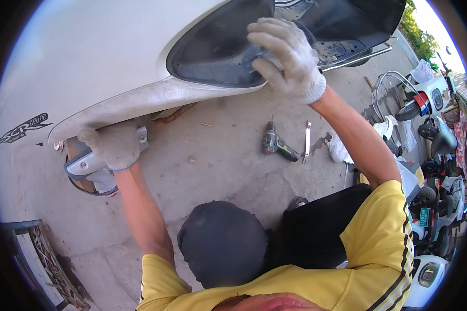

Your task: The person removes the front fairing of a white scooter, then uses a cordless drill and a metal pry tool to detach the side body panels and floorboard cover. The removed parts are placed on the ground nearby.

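Note:
A large silver-white scooter body panel (109, 57) fills the upper left, with a black footboard section (207, 52) beside it. At the panel's lower edge is my left hand (111, 145) in a whitish knit glove, closed on that edge. Its thumb shows; the other fingers are hidden beneath. Below this hand sits a silver part with a bolt (85, 165), partly covered by the glove. My right hand (290, 62), gloved too, is raised in front of the footboard. It holds nothing, and its bent fingers are apart.
On the concrete floor lie a cordless drill (276, 142) and a flat metal wrench-like tool (307, 142). A white plastic bag (338, 149) rests farther right. Several parked scooters (436, 207) line the right side. At lower left stands a wood-framed box (39, 264).

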Motion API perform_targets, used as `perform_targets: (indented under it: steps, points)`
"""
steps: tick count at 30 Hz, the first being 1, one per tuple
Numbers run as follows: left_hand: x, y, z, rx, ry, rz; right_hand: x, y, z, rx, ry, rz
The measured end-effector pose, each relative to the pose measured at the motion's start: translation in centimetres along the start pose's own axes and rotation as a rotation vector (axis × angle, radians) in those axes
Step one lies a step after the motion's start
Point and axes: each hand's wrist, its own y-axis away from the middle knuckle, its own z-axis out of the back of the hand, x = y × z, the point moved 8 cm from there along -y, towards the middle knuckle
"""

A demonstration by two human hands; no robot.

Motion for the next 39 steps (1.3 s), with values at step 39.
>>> perform_targets:
  steps: [39]
  points:
    - [11.3,5.7,-9.1,0.038,-0.308,0.17,-16.0,35.5,-3.3,-0.365,-0.726,-1.584]
